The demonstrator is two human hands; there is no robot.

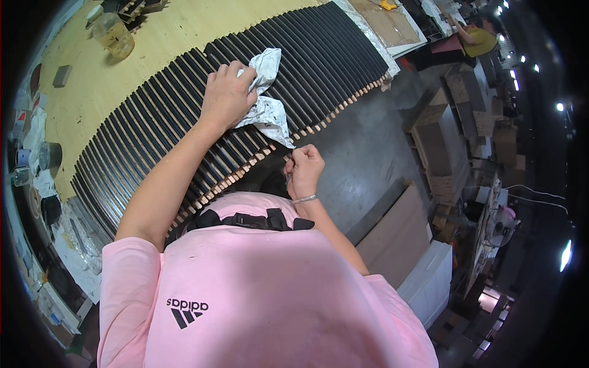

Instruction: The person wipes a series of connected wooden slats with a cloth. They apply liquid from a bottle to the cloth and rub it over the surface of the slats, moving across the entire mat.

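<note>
A: What do we find closest to us?
B: At the bottom of the frame, the pink shirt (245, 294), with a black strap (254, 221) buckled across it.
A: And just beyond that?
B: Our right hand (305, 168), slightly right of centre, its fingers curled closed beside the pale ends of the strips. We cannot tell whether it holds anything. A bracelet (305, 199) circles the wrist.
A: Where are the strips themselves?
B: The dark strips (334, 52) lie side by side in a long row, sweeping from the lower left to the top of the frame.
A: What about our left hand?
B: Our left hand (230, 95), above and left of centre, is over the strips, gripping a crumpled cloth (268, 113). The cloth is white with dark smudges, and its lower tip points toward the right hand.
A: What do we see farther off?
B: At the upper left, a grey block (62, 76) and a clear jar (113, 38) with something amber inside stand on the yellow surface (165, 30). Cardboard boxes (438, 147) are on the right.
A: Anyone else?
B: A person in a yellow top (480, 42), at the upper right.
</note>
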